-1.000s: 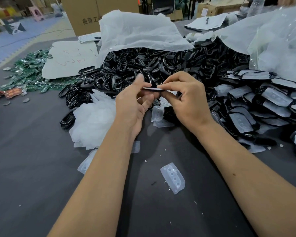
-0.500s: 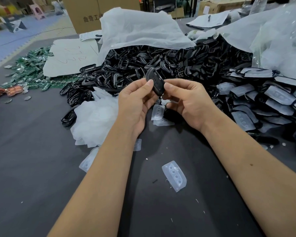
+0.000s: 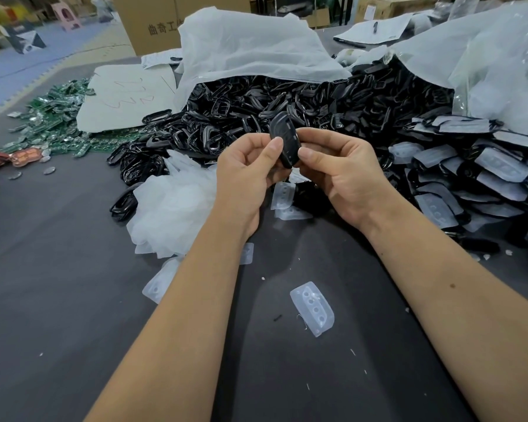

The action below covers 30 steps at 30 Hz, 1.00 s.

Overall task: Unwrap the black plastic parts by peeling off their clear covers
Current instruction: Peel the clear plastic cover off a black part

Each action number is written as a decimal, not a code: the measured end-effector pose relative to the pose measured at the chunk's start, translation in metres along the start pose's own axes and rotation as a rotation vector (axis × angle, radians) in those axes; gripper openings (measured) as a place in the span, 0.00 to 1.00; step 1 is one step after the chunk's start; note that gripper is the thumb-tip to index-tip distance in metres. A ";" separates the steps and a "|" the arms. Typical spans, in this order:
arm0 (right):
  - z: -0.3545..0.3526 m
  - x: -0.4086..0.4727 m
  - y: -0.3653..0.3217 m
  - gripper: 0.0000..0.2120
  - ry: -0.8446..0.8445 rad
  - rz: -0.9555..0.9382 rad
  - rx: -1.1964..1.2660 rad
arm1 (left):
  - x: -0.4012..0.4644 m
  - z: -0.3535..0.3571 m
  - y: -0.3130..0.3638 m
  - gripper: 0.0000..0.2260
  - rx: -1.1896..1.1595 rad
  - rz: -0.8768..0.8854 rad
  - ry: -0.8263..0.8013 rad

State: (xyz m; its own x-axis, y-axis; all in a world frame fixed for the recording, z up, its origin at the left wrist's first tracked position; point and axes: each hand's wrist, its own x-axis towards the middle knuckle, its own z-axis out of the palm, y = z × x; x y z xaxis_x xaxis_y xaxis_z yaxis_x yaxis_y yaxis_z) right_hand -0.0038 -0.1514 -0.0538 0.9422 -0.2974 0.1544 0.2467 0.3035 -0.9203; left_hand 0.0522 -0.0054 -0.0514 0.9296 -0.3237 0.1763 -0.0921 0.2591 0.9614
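Dark grey bench (image 3: 58, 300) bearing a heap of black plastic parts (image 3: 287, 108), wrapped parts (image 3: 470, 169) at right, a pile of clear covers (image 3: 171, 208), one loose cover (image 3: 313, 309) in front, green circuit boards (image 3: 55, 117) and white sheets (image 3: 128, 95) at left.

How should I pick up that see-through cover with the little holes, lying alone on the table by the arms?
Probably by its long edges. The clear cover lies flat on the dark table, a thin, narrow shell with nothing touching it. Come from above and pinch across its narrow width with thumb and finger; its raised rim seems to give something to catch.
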 end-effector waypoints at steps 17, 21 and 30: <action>0.002 0.003 -0.001 0.04 0.126 -0.291 -0.473 | 0.002 0.002 -0.012 0.04 0.099 0.058 0.066; 0.012 -0.001 0.004 0.06 0.089 -0.666 -1.029 | 0.004 0.002 -0.008 0.08 -0.058 -0.045 0.072; 0.013 -0.001 -0.002 0.06 0.086 -0.898 -1.343 | 0.005 -0.002 -0.005 0.09 -0.044 -0.076 0.118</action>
State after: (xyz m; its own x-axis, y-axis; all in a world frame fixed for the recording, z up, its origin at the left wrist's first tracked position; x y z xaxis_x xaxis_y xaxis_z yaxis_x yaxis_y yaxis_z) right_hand -0.0021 -0.1401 -0.0480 0.5846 0.0055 0.8113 0.2725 -0.9432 -0.1899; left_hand 0.0578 -0.0067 -0.0560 0.9690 -0.2355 0.0745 -0.0062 0.2781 0.9605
